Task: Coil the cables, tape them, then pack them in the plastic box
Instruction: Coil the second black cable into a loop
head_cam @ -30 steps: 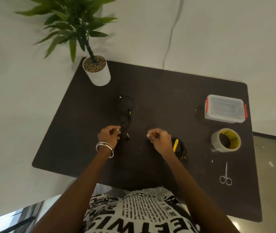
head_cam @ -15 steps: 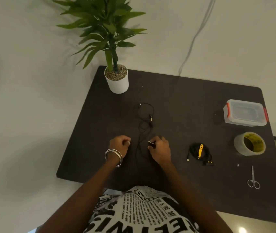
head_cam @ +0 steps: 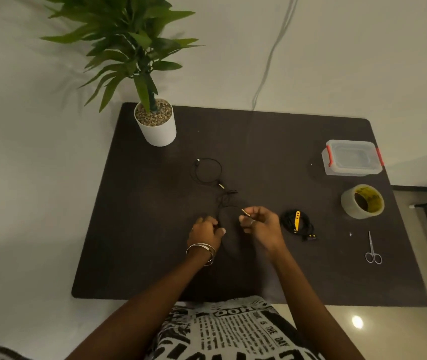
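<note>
Near the middle of the frame, the left hand (head_cam: 205, 231) curls its fingers round a thin black cable (head_cam: 208, 170), and the right hand (head_cam: 260, 226) pinches the cable's gold-tipped plug end between thumb and fingertips; the two hands are near each other but apart. From the hands the cable runs up the frame in loose loops across the dark mat (head_cam: 134, 229), ending in a round loop above centre. Just right of the right hand lies a coiled black cable bundle (head_cam: 297, 224) with a yellow strap across it. At the upper right stands the clear plastic box (head_cam: 351, 158) with red clips, its lid on; nothing can be made out inside it. Below it sits a roll of tape (head_cam: 362, 201), and lower still a pair of scissors (head_cam: 372, 249) lies flat. At the upper left a white pot (head_cam: 156, 128) holds pebbles and a green plant.
</note>
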